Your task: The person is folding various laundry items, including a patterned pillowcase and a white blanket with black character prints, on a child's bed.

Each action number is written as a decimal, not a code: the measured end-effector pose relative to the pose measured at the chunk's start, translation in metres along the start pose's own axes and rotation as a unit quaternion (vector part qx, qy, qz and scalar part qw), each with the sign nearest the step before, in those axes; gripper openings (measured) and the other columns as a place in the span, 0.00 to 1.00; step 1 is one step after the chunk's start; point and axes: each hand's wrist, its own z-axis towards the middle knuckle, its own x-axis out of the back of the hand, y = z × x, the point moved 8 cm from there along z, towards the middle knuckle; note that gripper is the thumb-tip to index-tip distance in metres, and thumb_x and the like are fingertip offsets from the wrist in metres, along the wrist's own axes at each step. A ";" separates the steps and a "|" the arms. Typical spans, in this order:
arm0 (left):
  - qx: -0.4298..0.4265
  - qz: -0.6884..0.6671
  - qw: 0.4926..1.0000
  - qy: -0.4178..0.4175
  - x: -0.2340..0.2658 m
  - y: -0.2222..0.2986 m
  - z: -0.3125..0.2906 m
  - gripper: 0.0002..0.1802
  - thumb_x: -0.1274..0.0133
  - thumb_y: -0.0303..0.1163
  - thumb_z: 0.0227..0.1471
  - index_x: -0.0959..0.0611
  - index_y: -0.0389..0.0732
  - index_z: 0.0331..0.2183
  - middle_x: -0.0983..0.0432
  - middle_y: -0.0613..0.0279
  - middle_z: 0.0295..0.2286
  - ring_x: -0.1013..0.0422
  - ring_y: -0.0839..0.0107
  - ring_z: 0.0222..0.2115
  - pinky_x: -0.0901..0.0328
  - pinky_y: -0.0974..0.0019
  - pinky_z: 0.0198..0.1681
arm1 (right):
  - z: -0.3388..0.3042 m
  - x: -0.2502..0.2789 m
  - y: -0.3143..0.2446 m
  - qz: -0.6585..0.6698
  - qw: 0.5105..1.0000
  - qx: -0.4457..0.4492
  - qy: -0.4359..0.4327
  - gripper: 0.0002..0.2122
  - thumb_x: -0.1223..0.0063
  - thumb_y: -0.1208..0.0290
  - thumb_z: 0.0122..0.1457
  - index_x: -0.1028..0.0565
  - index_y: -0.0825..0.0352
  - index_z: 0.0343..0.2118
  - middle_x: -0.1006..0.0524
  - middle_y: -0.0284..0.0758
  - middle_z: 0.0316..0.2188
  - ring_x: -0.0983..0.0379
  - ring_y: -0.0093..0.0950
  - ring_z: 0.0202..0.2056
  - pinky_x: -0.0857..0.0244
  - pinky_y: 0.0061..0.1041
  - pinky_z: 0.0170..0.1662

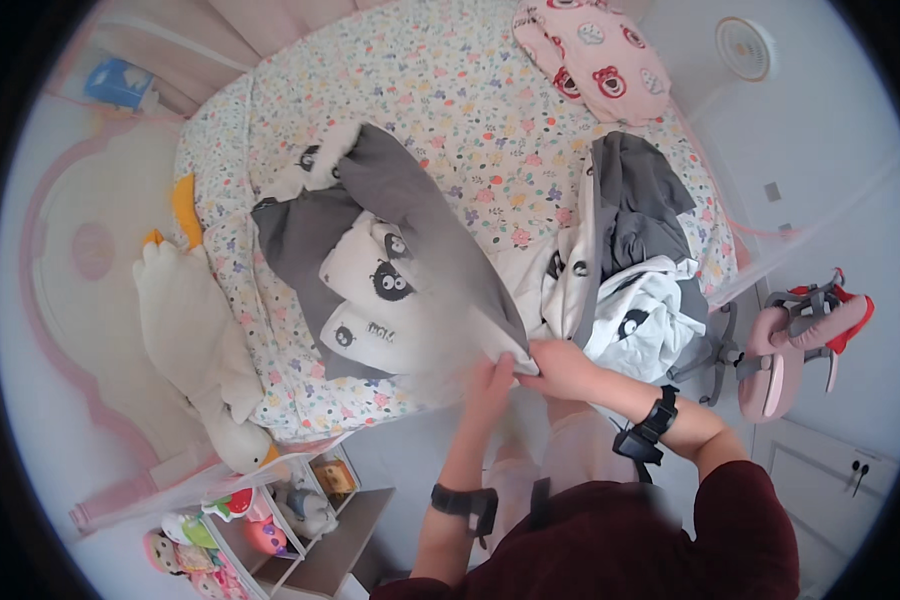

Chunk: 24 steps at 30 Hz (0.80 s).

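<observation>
My left hand (492, 386) and my right hand (566, 370) meet close together at the near side of the bed, fingers pinched on an edge of a grey-and-white duvet cover (420, 215). The cover stretches from my hands toward the far left, its white side showing black round fuzzy figures. Part of the white cloth beside my left hand is blurred. To the right of my hands lies a bunched heap of matching grey-and-white cloth (642, 235); whether it joins the cover I hold, I cannot tell.
A flowered sheet (470, 90) covers the bed, with a pink pillow (605, 65) at the far right. Along the left edge lies a white plush goose (185, 310). A toy shelf (345, 540) stands near left, a pink chair (770, 360) at right. Sheer netting hangs around the bed.
</observation>
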 end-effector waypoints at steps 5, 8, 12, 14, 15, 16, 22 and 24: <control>-0.068 -0.049 0.996 -0.027 0.017 0.029 -0.102 0.18 0.59 0.37 0.54 0.28 0.35 0.42 0.31 0.48 0.41 0.33 0.60 0.41 0.41 0.62 0.46 | -0.112 -0.003 -0.085 0.099 0.960 0.224 0.137 0.11 0.50 0.73 0.44 0.29 0.70 0.33 0.29 0.43 0.31 0.32 0.41 0.34 0.37 0.32 0.37; -0.055 0.083 0.995 -0.011 0.052 -0.035 -0.135 0.19 0.58 0.37 0.53 0.28 0.36 0.44 0.31 0.51 0.43 0.35 0.60 0.44 0.43 0.62 0.49 | -0.178 -0.024 -0.110 0.278 0.956 0.092 0.014 0.14 0.52 0.76 0.48 0.30 0.70 0.40 0.29 0.41 0.38 0.32 0.32 0.40 0.39 0.27 0.44; 0.033 0.127 0.985 0.110 0.081 -0.118 -0.160 0.21 0.58 0.38 0.53 0.29 0.38 0.46 0.33 0.53 0.45 0.36 0.61 0.46 0.45 0.61 0.51 | -0.277 -0.015 -0.117 0.416 0.901 0.061 0.107 0.18 0.53 0.77 0.50 0.33 0.70 0.47 0.31 0.36 0.45 0.37 0.24 0.47 0.44 0.26 0.50; 0.044 0.062 0.993 0.095 0.073 -0.115 -0.172 0.21 0.58 0.38 0.53 0.29 0.38 0.46 0.33 0.53 0.45 0.36 0.61 0.46 0.45 0.61 0.51 | -0.339 0.008 -0.120 0.441 0.857 0.149 0.221 0.22 0.51 0.76 0.48 0.36 0.71 0.49 0.32 0.36 0.46 0.38 0.27 0.49 0.46 0.28 0.52; 0.037 0.042 0.994 0.096 0.068 -0.108 -0.179 0.21 0.58 0.38 0.53 0.29 0.38 0.46 0.33 0.53 0.45 0.36 0.62 0.46 0.45 0.61 0.51 | -0.375 0.015 -0.109 0.461 0.842 0.143 0.241 0.24 0.52 0.74 0.48 0.39 0.72 0.51 0.34 0.38 0.48 0.39 0.30 0.50 0.48 0.29 0.54; 0.022 0.025 0.995 0.099 0.065 -0.096 -0.189 0.21 0.58 0.38 0.53 0.29 0.38 0.46 0.33 0.53 0.45 0.36 0.62 0.46 0.45 0.61 0.51 | -0.419 0.027 -0.091 0.327 0.865 0.164 0.343 0.25 0.55 0.70 0.49 0.41 0.73 0.52 0.35 0.39 0.49 0.39 0.32 0.51 0.48 0.30 0.54; -0.149 -0.016 0.977 0.151 0.049 -0.003 -0.285 0.21 0.58 0.39 0.53 0.30 0.38 0.47 0.33 0.53 0.46 0.36 0.62 0.46 0.45 0.62 0.51 | -0.688 0.081 -0.104 0.359 0.513 0.361 0.691 0.21 0.69 0.63 0.58 0.38 0.74 0.48 0.36 0.44 0.49 0.37 0.38 0.50 0.42 0.39 0.52; -0.245 -0.012 0.954 0.170 0.045 0.053 -0.337 0.21 0.59 0.39 0.53 0.30 0.38 0.47 0.33 0.53 0.46 0.37 0.62 0.46 0.45 0.62 0.51 | -0.750 0.083 -0.096 0.366 0.523 0.358 0.682 0.21 0.73 0.62 0.60 0.37 0.73 0.47 0.35 0.44 0.49 0.38 0.37 0.50 0.43 0.39 0.52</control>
